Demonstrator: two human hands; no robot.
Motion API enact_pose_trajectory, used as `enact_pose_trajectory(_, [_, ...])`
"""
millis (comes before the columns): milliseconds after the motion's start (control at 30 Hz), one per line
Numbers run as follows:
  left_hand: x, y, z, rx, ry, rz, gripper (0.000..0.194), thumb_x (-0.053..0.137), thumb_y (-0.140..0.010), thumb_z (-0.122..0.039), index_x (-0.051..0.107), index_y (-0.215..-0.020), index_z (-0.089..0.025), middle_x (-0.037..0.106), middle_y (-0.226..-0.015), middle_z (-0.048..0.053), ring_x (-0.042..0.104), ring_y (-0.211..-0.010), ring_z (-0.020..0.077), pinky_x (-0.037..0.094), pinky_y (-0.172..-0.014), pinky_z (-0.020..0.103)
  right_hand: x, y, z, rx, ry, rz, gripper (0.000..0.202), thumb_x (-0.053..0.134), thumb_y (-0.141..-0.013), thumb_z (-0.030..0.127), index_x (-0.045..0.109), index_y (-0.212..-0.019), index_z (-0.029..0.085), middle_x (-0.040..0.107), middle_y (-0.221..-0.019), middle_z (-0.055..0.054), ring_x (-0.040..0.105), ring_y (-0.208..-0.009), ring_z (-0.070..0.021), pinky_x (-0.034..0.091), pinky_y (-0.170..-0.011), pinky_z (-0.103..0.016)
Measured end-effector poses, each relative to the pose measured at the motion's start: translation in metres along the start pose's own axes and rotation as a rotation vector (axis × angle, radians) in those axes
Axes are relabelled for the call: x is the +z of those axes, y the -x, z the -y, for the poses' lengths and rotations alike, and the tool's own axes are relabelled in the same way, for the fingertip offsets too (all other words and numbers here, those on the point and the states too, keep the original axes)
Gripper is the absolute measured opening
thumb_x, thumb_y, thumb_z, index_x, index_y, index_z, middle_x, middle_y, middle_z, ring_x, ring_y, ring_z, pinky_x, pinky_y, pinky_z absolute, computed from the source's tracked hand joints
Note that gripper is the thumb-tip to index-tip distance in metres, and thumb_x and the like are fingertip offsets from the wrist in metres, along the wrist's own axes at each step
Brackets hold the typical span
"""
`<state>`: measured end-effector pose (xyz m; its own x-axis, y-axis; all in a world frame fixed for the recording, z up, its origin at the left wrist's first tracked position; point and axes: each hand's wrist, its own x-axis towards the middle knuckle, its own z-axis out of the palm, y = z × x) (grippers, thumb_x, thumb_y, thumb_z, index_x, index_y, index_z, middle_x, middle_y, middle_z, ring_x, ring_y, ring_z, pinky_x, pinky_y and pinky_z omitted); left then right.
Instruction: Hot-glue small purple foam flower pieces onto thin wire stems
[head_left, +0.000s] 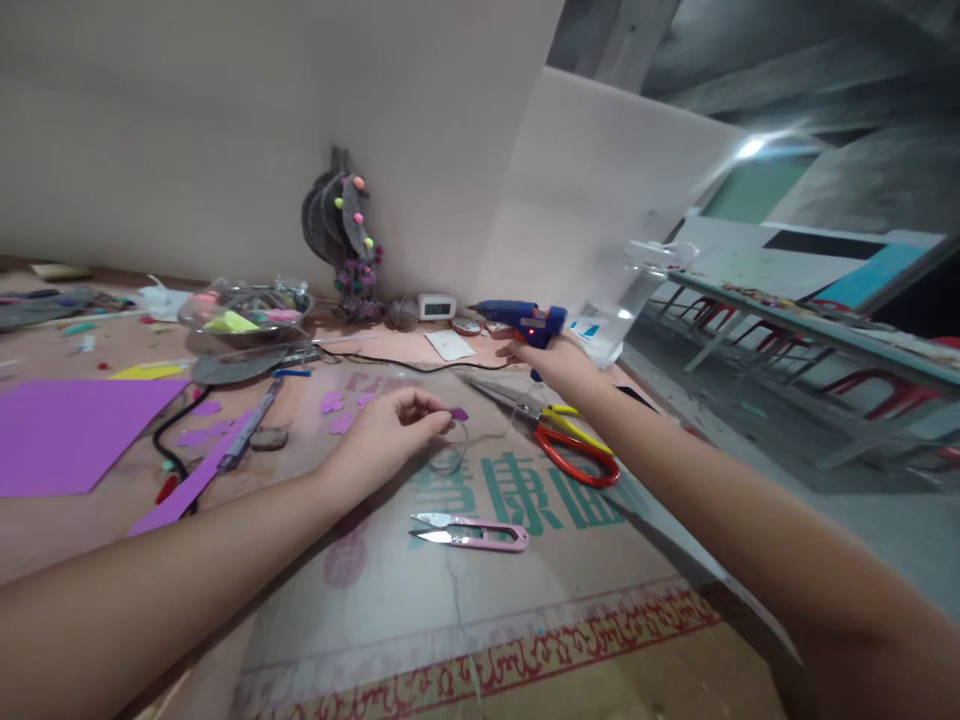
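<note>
My left hand (386, 430) is closed in a pinch on a small purple petal-like piece (459, 414) above the printed sheet. A thin grey thread (466, 437) loops down beside those fingertips. Further back on the right, my right hand (551, 358) is wrapped round a blue glue gun (514, 315), whose nozzle points left and whose small red light is lit. Between my arms lie red-handled scissors (577, 468) and a yellow-handled tool (574, 425). Closer to me rest pink thread snips (480, 535). Several purple cut pieces (341, 423) lie left of my left hand.
Purple sheet (82, 435), a pen (251, 425) and a stone-like lump (268, 438) lie at left. Behind stand a filled bowl (244, 310), a grey ornament with coloured beads (341, 235) and a small white digital clock (436, 306). A black cord (405, 364) crosses the table.
</note>
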<state>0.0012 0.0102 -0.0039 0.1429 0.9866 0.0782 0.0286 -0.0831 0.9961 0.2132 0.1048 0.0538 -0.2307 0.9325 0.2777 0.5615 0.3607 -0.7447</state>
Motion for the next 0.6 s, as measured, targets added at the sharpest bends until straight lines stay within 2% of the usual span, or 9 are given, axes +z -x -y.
enact_pose_trajectory(33, [0.0,0.0,-0.001,0.01,-0.003,-0.006,0.018,0.063,-0.075,-0.033,0.059,-0.08,-0.016,0.067,-0.079,0.003,0.063,-0.072,0.015,0.049,-0.066,0.026,0.0,0.013,0.002,-0.037,-0.024,-0.009,0.023,0.056,-0.08,0.024,0.065,-0.099,0.017,0.071,-0.094,-0.007,0.068,-0.08,-0.016,0.051,-0.07,-0.023])
enact_pose_trajectory(100, [-0.001,0.0,-0.003,0.041,-0.041,-0.044,0.017,0.063,-0.075,-0.032,0.059,-0.077,-0.016,0.064,-0.072,0.001,0.059,-0.066,0.0132,0.046,-0.062,0.024,0.002,0.039,0.001,-0.061,-0.008,-0.041,0.018,0.055,-0.082,0.03,0.066,-0.09,0.018,0.072,-0.086,-0.005,0.067,-0.074,-0.0164,0.051,-0.071,-0.027])
enact_pose_trajectory(200, [-0.001,0.0,-0.007,0.045,-0.105,-0.113,0.015,0.061,-0.076,-0.031,0.059,-0.076,-0.016,0.058,-0.063,-0.002,0.053,-0.059,0.0111,0.041,-0.057,0.022,0.003,0.07,-0.004,0.028,0.04,-0.089,0.028,0.057,-0.081,0.045,0.066,-0.086,0.019,0.07,-0.076,-0.005,0.066,-0.07,-0.0206,0.051,-0.07,-0.034])
enact_pose_trajectory(267, [-0.002,0.0,-0.008,0.016,-0.1,-0.119,0.014,0.059,-0.076,-0.03,0.058,-0.077,-0.016,0.055,-0.061,-0.003,0.051,-0.057,0.0104,0.038,-0.054,0.021,0.003,0.083,-0.006,0.059,0.084,-0.107,0.03,0.056,-0.081,0.049,0.065,-0.084,0.02,0.068,-0.074,-0.006,0.065,-0.073,-0.0237,0.051,-0.069,-0.037])
enact_pose_trajectory(467, [-0.001,-0.001,-0.007,-0.023,-0.021,-0.105,0.013,0.062,-0.073,-0.026,0.053,-0.077,-0.016,0.057,-0.061,-0.003,0.052,-0.056,0.0099,0.039,-0.054,0.021,0.005,0.093,0.002,-0.099,0.154,-0.036,0.022,0.051,-0.083,0.044,0.06,-0.076,0.025,0.064,-0.077,-0.005,0.063,-0.08,-0.025,0.049,-0.078,-0.04])
enact_pose_trajectory(600, [-0.002,-0.001,-0.006,0.003,-0.009,-0.079,0.022,0.06,-0.074,-0.022,0.058,-0.094,-0.016,0.055,-0.06,-0.005,0.053,-0.058,0.0101,0.04,-0.057,0.021,0.009,0.094,0.004,-0.128,0.105,0.029,0.018,0.054,-0.081,0.044,0.057,-0.08,0.026,0.063,-0.079,-0.005,0.062,-0.076,-0.0242,0.05,-0.073,-0.039])
